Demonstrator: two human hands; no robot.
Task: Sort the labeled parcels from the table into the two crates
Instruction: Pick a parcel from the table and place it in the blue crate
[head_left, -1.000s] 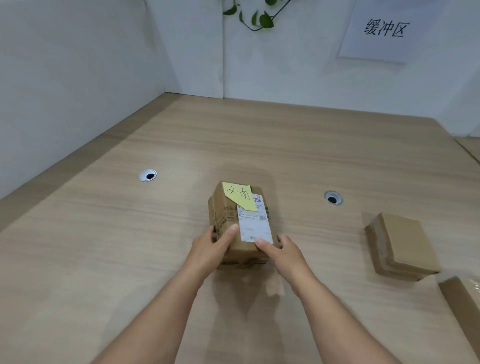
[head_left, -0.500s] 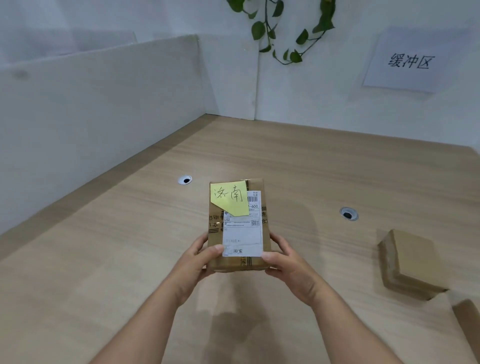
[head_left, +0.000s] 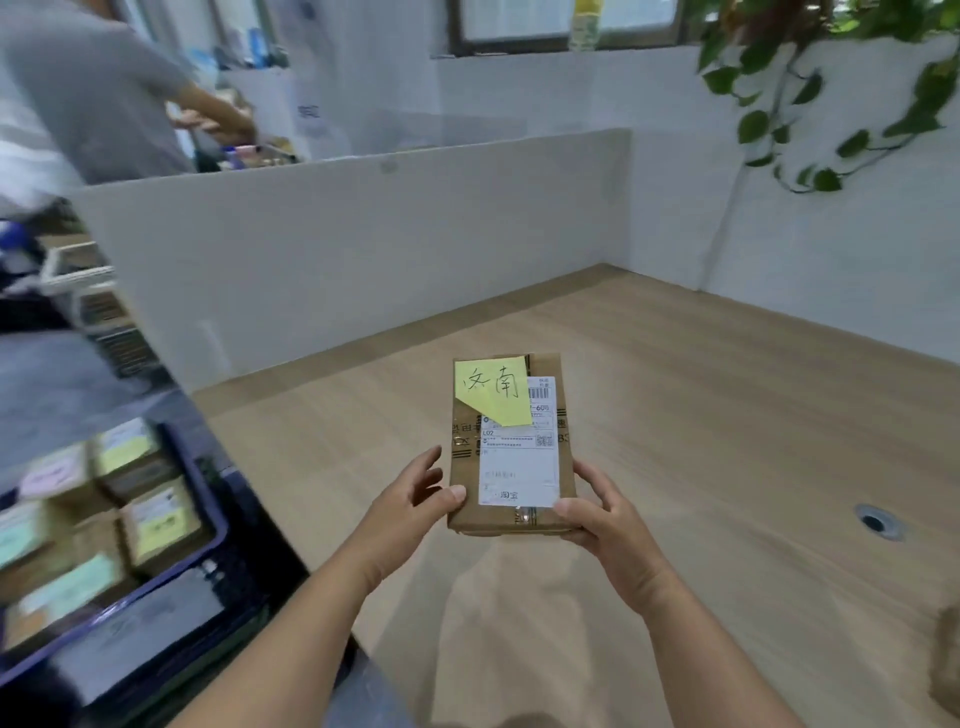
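Observation:
A brown cardboard parcel (head_left: 511, 452) with a white shipping label and a yellow handwritten sticky note is held up above the wooden table (head_left: 701, 415). My left hand (head_left: 410, 501) grips its lower left edge, thumb on top. My right hand (head_left: 597, 519) grips its lower right corner. To the left, below table level, a dark blue crate (head_left: 208, 525) holds several labeled parcels. A second crate is not in view.
A white partition wall (head_left: 337, 249) runs along the table's left and far sides. A cable grommet (head_left: 875, 522) sits in the table at right. Another person in a grey shirt (head_left: 88, 88) stands beyond the partition. A trailing plant (head_left: 831, 104) hangs at top right.
Both hands have lifted the parcel off the table and kept hold of it. My view has swung left, bringing the blue crate and the other person into sight; the parcels at right have left view.

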